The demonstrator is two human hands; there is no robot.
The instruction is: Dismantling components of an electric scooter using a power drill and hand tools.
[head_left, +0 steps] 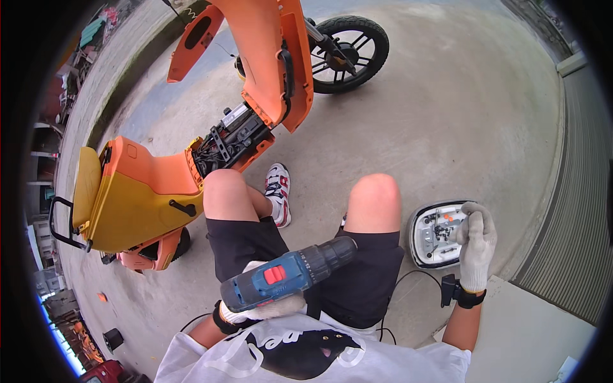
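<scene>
My left hand (276,307), in a pale work glove, is wrapped round a blue and black cordless drill (287,276) with a red switch on top. The drill lies across my lap, its black chuck pointing right and slightly away. To the right my gloved right hand (477,241) hovers at the edge of a white tray (418,246) with a dark rim. Its fingers are bent together; whatever sits between them, if anything, is hidden. Small dark screws (440,231) and a few orange pieces (447,217) lie in the tray.
An orange and yellow scooter (143,191) stands at the left, its floor panel off and black parts with wiring (227,142) exposed. Its front wheel (350,54) is at the far side. A ribbed shutter (571,191) and a pale board (530,332) flank the right. A cable (408,273) runs near my leg.
</scene>
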